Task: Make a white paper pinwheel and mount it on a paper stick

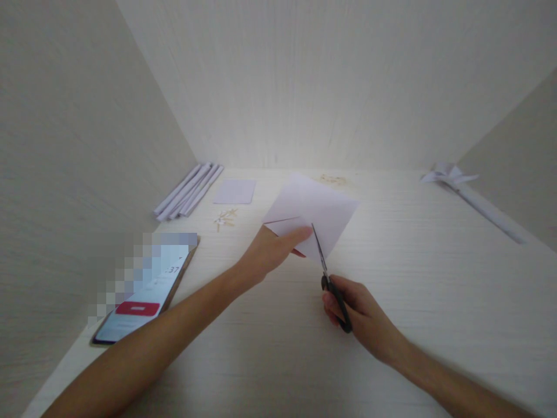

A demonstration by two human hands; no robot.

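Setting: pale wood-grain counter (413, 278) boxed in by matching walls on the left, back and right; light falls brightest at the back.
Paper: white sheet (319, 212) lies mid-counter, tilted like a diamond, one near corner folded over and showing a thin red edge.
Left hand: left hand (272, 249) rests on the folded corner; fingers (300, 234) pressed together and flat on the flap, pinning it down.
Right hand: right hand (363, 316) curls around the black handles of the scissors (324, 270); blades point up into the sheet's near edge, nearly closed.
Handling: sheet looks light, thin and floppy, likely to slide or tear; best held flat close beside the cut line.
Nearby: phone (150, 287) at left; rolled paper tubes (189, 190), small square sheet (235, 191), paper flower on a stem (470, 194) at right.
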